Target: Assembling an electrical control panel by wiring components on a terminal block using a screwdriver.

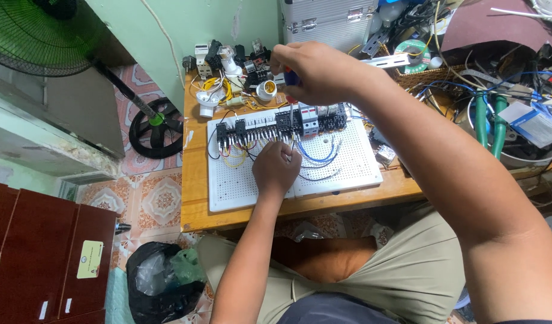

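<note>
A white perforated board lies on a wooden table, with a row of black and white electrical modules across its top and blue, yellow and black wires below them. My left hand rests on the board just under the modules, fingers pinched on a thin wire end. My right hand hovers above the row, closed around a blue-handled screwdriver that points down at the modules.
Lamp sockets, plugs and relays crowd the table's far left. A metal case, a wicker basket of wires and green-handled pliers lie at the right. A fan and a black rubbish bag stand on the left.
</note>
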